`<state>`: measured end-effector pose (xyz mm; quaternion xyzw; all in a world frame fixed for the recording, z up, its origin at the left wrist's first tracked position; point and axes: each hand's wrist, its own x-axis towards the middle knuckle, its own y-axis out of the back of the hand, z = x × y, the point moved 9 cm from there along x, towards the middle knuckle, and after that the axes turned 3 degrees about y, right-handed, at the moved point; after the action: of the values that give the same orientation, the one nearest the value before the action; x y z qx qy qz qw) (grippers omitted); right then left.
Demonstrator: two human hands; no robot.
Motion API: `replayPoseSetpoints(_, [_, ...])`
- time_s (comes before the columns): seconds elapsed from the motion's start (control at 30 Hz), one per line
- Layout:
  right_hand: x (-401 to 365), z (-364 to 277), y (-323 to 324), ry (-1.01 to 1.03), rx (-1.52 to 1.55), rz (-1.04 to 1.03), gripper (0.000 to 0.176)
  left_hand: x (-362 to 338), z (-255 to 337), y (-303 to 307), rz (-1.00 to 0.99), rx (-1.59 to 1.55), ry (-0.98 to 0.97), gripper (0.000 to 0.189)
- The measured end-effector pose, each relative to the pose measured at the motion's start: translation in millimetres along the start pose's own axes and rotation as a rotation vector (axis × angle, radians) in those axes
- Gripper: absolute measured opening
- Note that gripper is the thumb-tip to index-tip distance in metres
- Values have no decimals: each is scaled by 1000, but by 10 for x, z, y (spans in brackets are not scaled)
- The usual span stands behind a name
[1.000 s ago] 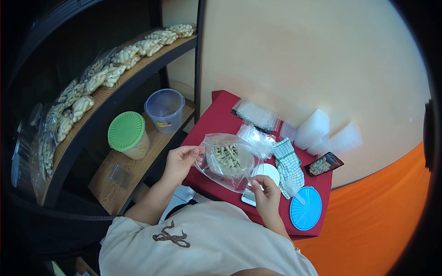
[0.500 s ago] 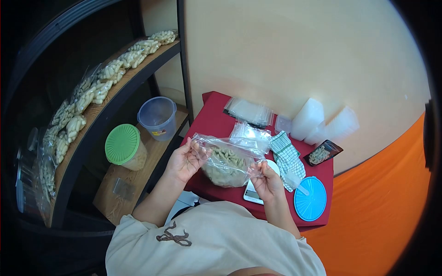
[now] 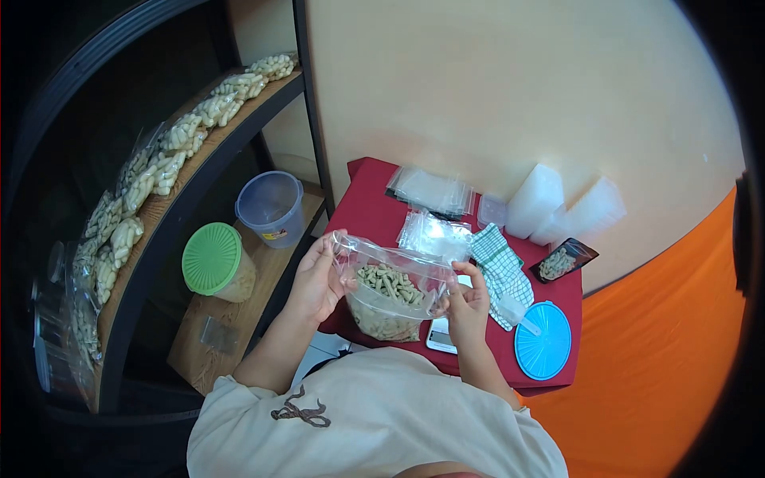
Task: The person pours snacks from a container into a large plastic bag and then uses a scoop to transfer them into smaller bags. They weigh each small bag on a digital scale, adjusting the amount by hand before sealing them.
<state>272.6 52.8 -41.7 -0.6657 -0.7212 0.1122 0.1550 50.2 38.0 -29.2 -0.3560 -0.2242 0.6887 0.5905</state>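
Note:
A clear plastic bag (image 3: 389, 323) bulges with short, pale green stick-shaped snacks (image 3: 390, 284). Its mouth is spread wide between my two hands. My left hand (image 3: 319, 279) pinches the left edge of the bag's opening, fingers closed on the film. At the right edge, my right hand (image 3: 467, 304) grips the plastic between thumb and fingers. Just behind the bag and my right hand, a white kitchen scale (image 3: 441, 338) is partly covered. The lower part of the bag hangs at the near edge of the red-covered table.
On the red tablecloth (image 3: 366, 179) lie flat plastic bags (image 3: 434, 235), a checked cloth (image 3: 502, 267), a blue lid (image 3: 543, 342) with a scoop (image 3: 519, 315), a black tray of snacks (image 3: 564, 260) and stacked clear containers (image 3: 535, 201). Left, a shelf (image 3: 199, 163) holds snack bags; below stands a green-lidded tub (image 3: 213, 259).
The bag's mouth is stretched wider and flatter, and more of the snacks inside show. Both hands still hold its edges. The camera view has shifted slightly.

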Motion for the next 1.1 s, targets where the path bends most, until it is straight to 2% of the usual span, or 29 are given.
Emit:
replayPoseSetpoints(0.07, [-10, 9, 24, 43, -44, -15, 26, -38, 48, 37, 39, 88, -71, 32])
replayPoseSetpoints(0.13, [-70, -201, -72, 177, -216, -48, 21, -83, 154, -36, -165, 193, -278, 39])
replayPoseSetpoints(0.17, [-112, -325, -114, 263, -268, -10, 19, -93, 153, -51, -187, 368, -298, 38])
replayPoseSetpoints(0.2, [-96, -308, -102, 258, -266, -10, 19, -87, 154, -18, -184, 370, -296, 38])
replayPoseSetpoints(0.27, [-108, -384, -116, 398, -412, -51, 18, -84, 179, 20, -162, 505, -341, 39])
replayPoseSetpoints(0.33, [-125, -409, -124, 378, -422, -55, 19, -78, 215, 97, -115, 525, -350, 35])
replayPoseSetpoints(0.43, [-105, -157, -196, 12, -298, -199, 30, -37, 181, 230, -40, 604, -209, 37])
replayPoseSetpoints(0.47, [-92, -144, -195, 8, -300, -197, 30, -43, 213, 215, -39, 602, -205, 37])
replayPoseSetpoints(0.53, [-120, 172, -214, -343, 102, -213, 28, -17, 78, 231, -71, 381, 41, 37])
replayPoseSetpoints(0.57, [-123, 244, -212, -439, 165, -244, 27, 10, 85, 239, -74, 382, 42, 37])
replayPoseSetpoints(0.6, [-108, 280, -195, -437, 164, -242, 27, 48, -4, 294, -54, 270, 143, 35])
replayPoseSetpoints(0.63, [-129, 342, -241, -501, 335, -267, 28, 75, -101, 340, -35, 157, 244, 33])
replayPoseSetpoints(0.67, [-154, 387, -292, -562, 506, -291, 28, 110, -120, 355, -37, 157, 246, 33])
replayPoseSetpoints(0.7, [-150, 429, -296, -560, 505, -289, 28, 135, -201, 418, 22, 63, 312, 32])
replayPoseSetpoints(0.73, [-144, 492, -295, -592, 652, -201, 27, 153, -277, 471, 81, -31, 378, 30])
replayPoseSetpoints(0.77, [-142, 535, -287, -619, 796, -108, 26, 194, -292, 472, 74, -32, 382, 30])
replayPoseSetpoints(0.83, [-127, 560, -274, -614, 835, -52, 25, 226, -386, 416, 19, -198, 468, 28])
replayPoseSetpoints(0.9, [-110, 560, -287, -605, 952, 51, 22, 292, -399, 404, -34, -251, 470, 28])
replayPoseSetpoints(0.93, [-93, 543, -358, -601, 954, 53, 22, 319, -380, 350, -87, -305, 466, 29])
replayPoseSetpoints(1.0, [-72, 580, -281, -586, 790, 309, 21, 361, -308, 298, -69, -327, 444, 30])
replayPoseSetpoints(1.03, [-20, 654, -235, -580, 794, 310, 21, 386, -266, 279, -48, -352, 419, 31])
replayPoseSetpoints(1.07, [116, 709, -299, -524, 983, 136, 21, 409, -269, 257, -52, -347, 422, 31])
replayPoseSetpoints(1.1, [200, 677, -373, -461, 1166, -43, 21, 447, -211, 182, -135, -354, 355, 31])
